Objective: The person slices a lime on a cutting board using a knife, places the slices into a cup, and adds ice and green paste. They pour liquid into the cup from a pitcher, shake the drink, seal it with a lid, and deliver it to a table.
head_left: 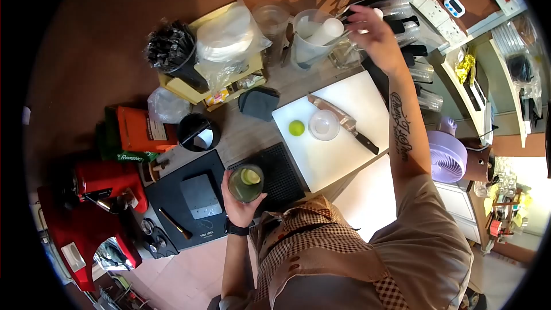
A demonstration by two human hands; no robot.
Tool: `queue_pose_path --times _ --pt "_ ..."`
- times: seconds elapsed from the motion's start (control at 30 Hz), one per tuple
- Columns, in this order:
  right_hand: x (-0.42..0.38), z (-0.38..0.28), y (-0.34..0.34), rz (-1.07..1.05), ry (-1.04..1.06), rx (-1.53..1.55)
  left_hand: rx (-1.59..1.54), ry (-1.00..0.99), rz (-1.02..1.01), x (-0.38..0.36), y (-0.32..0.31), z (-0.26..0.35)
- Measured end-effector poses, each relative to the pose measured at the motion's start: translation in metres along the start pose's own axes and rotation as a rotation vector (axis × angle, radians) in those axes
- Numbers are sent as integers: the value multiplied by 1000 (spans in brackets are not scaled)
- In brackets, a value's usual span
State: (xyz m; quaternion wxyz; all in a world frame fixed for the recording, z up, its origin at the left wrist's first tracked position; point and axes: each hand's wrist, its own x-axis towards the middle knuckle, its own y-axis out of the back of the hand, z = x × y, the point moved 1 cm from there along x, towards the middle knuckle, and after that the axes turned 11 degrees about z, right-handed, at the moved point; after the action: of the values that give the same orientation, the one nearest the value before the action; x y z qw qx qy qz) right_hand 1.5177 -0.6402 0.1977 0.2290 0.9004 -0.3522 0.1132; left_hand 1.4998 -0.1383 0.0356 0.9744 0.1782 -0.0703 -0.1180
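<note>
My left hand [241, 205] is wrapped round a clear glass [247, 192] of murky green liquid with lime slices [250, 176] on top. It holds the glass over the edge of a black ribbed mat [275, 175]. My right hand [370, 31] is stretched out at the back right, a little blurred, its fingers apart beside a clear pitcher [307, 46] with white cylindrical things in it. On the white cutting board [338, 161] lie a kitchen knife [350, 125], a small clear plastic cup [324, 125] and a piece of lime [296, 128].
A black scale [202, 196] and a brush [175, 224] are at the left, by a red coffee machine [109, 183]. A black bin [198, 132] and a tan box [258, 66] stand behind. Stacked plastic cups [422, 72] and a purple fan [447, 158] are at right.
</note>
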Motion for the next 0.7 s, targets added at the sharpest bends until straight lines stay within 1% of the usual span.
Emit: queue_pose_path --times 0.03,0.1,0.13,0.2,0.23,0.27,0.3,0.37,0.4,0.43,0.47,0.5,0.53,0.57,0.6,0.63,0.67,0.7 --pt "-2 -3 -8 -133 27 8 19 -4 -1 -3 3 0" --pt "-5 -14 -28 -191 -17 -139 -14 20 32 -14 7 -2" --pt "-3 -15 -33 -202 12 -267 -26 36 46 -23 12 -4" --pt "-4 -22 -39 -147 29 -238 24 99 -25 -43 27 -9" --pt "-4 -27 -37 -85 22 -82 45 127 -56 -54 34 -13" --pt "4 -16 -32 51 203 -88 45 138 -83 -68 43 -15" --pt "5 -39 -39 176 221 57 -21 214 -107 -86 52 -16" --pt "9 -89 -49 220 509 -335 -203 428 -208 -129 70 -15" --pt "10 -106 -66 134 476 -272 -210 514 -322 -146 80 -15" --pt "12 -107 -82 91 493 -384 -220 596 -437 -156 88 -13" --pt "13 -103 -96 47 501 -499 -259 635 -358 -161 89 2" --pt "14 -96 -105 3 510 -615 -246 650 -368 -161 98 7" --pt "12 -80 -111 48 538 -689 -238 662 -376 -158 105 7" --pt "0 -74 -113 3 447 -666 -227 683 -387 -158 112 9" --pt "-13 -72 -116 -44 360 -640 -251 711 -333 -156 115 10" --pt "-23 -69 -119 -87 278 -611 -256 705 -335 -157 120 4" --pt "-38 -54 -124 -183 67 -553 -221 707 -335 -160 124 -3" --pt "-58 -37 -126 -298 39 -566 -187 715 -339 -165 127 -6"
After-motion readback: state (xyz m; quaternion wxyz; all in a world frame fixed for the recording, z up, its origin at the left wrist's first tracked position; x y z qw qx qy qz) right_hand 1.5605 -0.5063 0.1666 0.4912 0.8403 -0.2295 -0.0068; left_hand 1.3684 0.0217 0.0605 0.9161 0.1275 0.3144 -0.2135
